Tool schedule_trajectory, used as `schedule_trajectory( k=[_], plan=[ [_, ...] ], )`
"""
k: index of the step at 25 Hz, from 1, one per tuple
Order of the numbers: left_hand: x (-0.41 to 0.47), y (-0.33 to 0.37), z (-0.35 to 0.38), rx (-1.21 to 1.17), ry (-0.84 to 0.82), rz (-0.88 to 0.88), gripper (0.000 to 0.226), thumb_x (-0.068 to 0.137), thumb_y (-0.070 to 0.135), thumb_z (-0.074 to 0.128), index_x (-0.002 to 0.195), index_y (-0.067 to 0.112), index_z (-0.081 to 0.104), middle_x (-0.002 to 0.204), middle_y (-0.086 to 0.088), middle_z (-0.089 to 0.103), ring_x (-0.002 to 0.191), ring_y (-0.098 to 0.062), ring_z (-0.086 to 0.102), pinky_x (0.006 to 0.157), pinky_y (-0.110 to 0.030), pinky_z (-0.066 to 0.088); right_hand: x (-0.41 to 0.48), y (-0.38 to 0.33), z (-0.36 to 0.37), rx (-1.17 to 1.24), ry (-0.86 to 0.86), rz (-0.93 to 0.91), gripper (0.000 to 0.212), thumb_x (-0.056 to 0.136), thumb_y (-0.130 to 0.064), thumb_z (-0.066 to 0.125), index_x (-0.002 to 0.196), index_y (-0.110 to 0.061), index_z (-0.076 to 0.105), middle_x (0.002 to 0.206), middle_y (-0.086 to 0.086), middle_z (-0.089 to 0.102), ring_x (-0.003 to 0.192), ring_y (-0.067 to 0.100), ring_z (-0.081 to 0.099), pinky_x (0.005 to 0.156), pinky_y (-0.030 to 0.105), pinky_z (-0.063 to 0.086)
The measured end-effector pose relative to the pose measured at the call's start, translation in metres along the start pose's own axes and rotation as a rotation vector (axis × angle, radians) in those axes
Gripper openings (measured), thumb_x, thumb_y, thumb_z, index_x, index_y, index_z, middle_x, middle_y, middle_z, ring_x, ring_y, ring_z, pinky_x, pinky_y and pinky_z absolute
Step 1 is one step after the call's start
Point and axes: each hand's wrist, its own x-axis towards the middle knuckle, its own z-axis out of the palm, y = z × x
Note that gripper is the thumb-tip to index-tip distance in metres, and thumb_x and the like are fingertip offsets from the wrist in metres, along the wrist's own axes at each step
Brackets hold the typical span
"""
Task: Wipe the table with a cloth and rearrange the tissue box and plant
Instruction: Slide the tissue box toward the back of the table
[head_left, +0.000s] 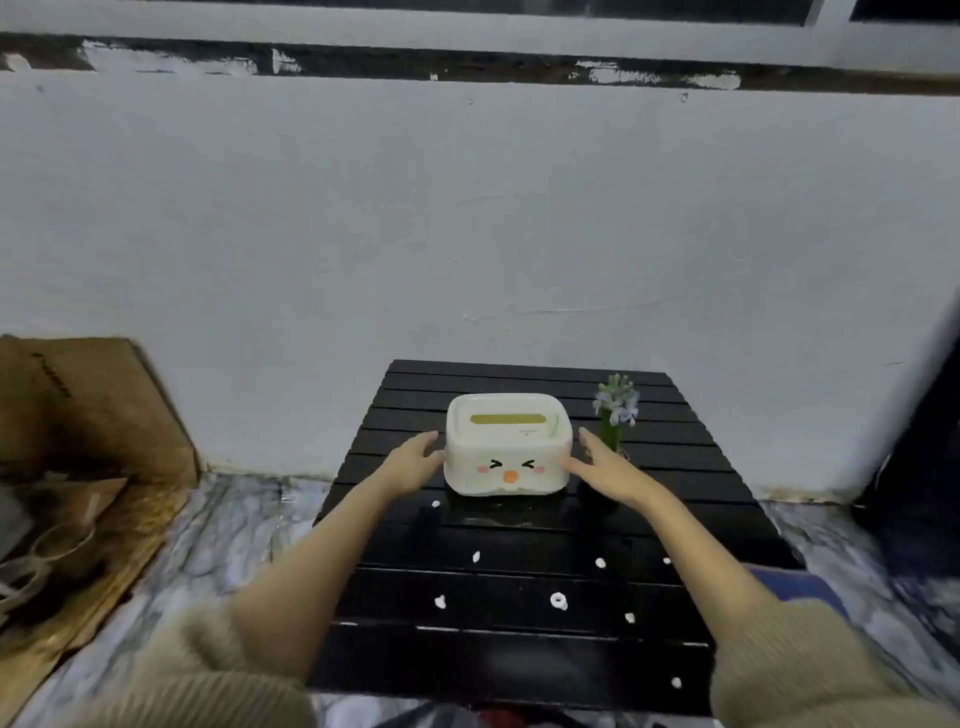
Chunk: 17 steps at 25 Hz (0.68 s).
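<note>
A white tissue box (508, 447) with a cartoon face and a yellow slot on top stands near the middle of a black slatted table (524, 644). My left hand (415, 462) lies flat against the box's left side, fingers apart. My right hand (605, 465) touches its right side the same way. The box rests on the table. A small plant (617, 410) with pale blue flowers and a green stem stands just right of the box, behind my right hand. Several white crumbs (558, 601) dot the near half of the table. No cloth is in view.
A white wall rises directly behind the table. Brown cardboard (88, 415) and clutter lie on the floor at left. A dark object (919, 467) stands at the right edge, with something blue (795, 587) beside the table. The floor is marbled grey.
</note>
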Motion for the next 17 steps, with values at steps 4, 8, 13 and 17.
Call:
schedule_trajectory(
  k=[4,8,13,17],
  plan=[
    [0.012,0.002,0.007,-0.07,-0.028,0.024,0.05,0.091,0.027,0.041,0.139,0.015,0.033,0.147,-0.007,0.038,0.134,-0.025,0.036,0.113,-0.042,0.029,0.002,-0.004,0.002,0.06,0.02,0.003,0.091,0.082,-0.053,0.053,0.145,-0.016,0.0,0.156,0.003,0.01,0.142,0.022,0.018,0.117,0.044,0.02],
    [0.019,0.007,0.019,-0.188,-0.011,0.02,0.055,0.083,0.035,0.042,0.135,0.018,0.037,0.139,-0.003,0.046,0.126,-0.023,0.043,0.1,-0.032,0.035,0.012,-0.006,0.008,0.264,0.048,-0.086,0.061,0.083,-0.039,0.06,0.133,-0.015,0.034,0.138,0.001,0.045,0.124,0.017,0.044,0.098,0.033,0.044],
    [0.04,0.008,0.019,-0.257,0.027,0.015,0.048,0.086,0.032,0.04,0.132,0.018,0.041,0.132,-0.003,0.052,0.123,-0.024,0.047,0.105,-0.038,0.037,0.033,-0.019,0.004,0.307,0.152,-0.096,0.045,0.077,-0.041,0.062,0.115,-0.022,0.047,0.126,0.003,0.052,0.11,0.018,0.052,0.091,0.034,0.047],
    [0.065,0.014,0.007,-0.304,0.071,0.036,0.044,0.087,0.022,0.042,0.131,0.019,0.043,0.133,0.0,0.052,0.121,-0.019,0.047,0.107,-0.039,0.037,0.063,-0.031,-0.001,0.344,0.224,-0.122,0.047,0.076,-0.043,0.062,0.115,-0.022,0.048,0.128,0.003,0.047,0.112,0.019,0.05,0.097,0.041,0.045]
  ],
)
